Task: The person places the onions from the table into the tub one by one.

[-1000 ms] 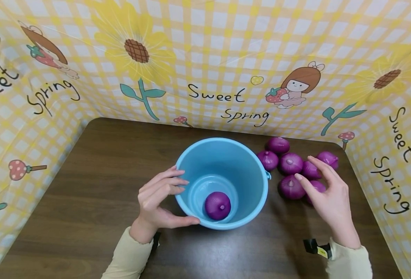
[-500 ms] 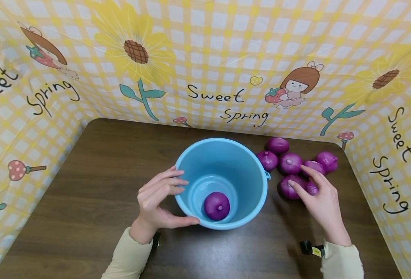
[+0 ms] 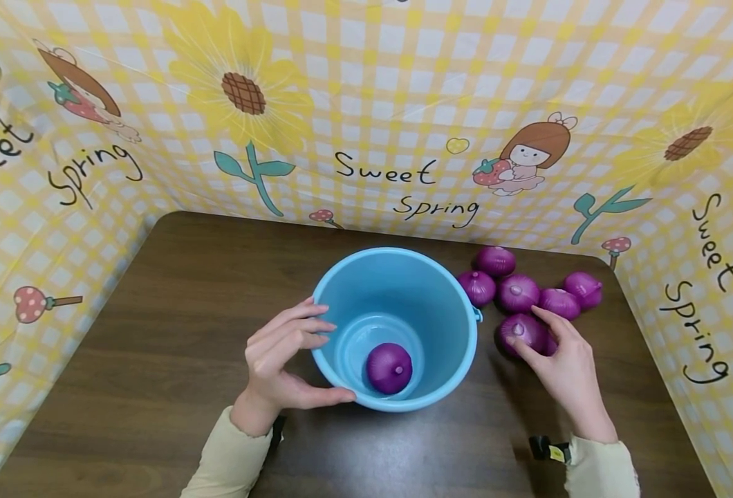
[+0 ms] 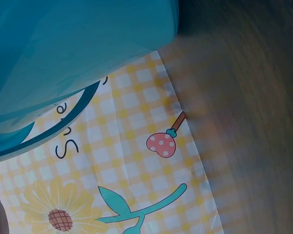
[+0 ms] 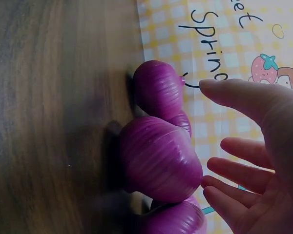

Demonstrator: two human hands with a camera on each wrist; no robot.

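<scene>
A light blue bucket (image 3: 395,330) stands upright on the table, and one purple onion (image 3: 388,369) lies on its floor. My left hand (image 3: 285,360) holds the bucket's left rim, fingers hooked over the edge and thumb along the front. The left wrist view shows mostly the bucket's outer wall (image 4: 97,44). To the right, my right hand (image 3: 562,356) is spread over the nearest purple onion (image 3: 521,333) of a group. In the right wrist view thumb and fingers stand apart around that onion (image 5: 158,158), without a clear grip. Another onion is partly hidden behind the hand.
Several more purple onions sit close together behind the right hand, among them a far one (image 3: 494,261) and a rightmost one (image 3: 583,290). The dark wooden table (image 3: 217,290) is enclosed by a yellow checked cloth (image 3: 379,90) at the back and sides.
My right hand has moved left and lower, from above the right-hand onions to around the nearest one. The left hand, the bucket and the onion inside it have stayed in place.
</scene>
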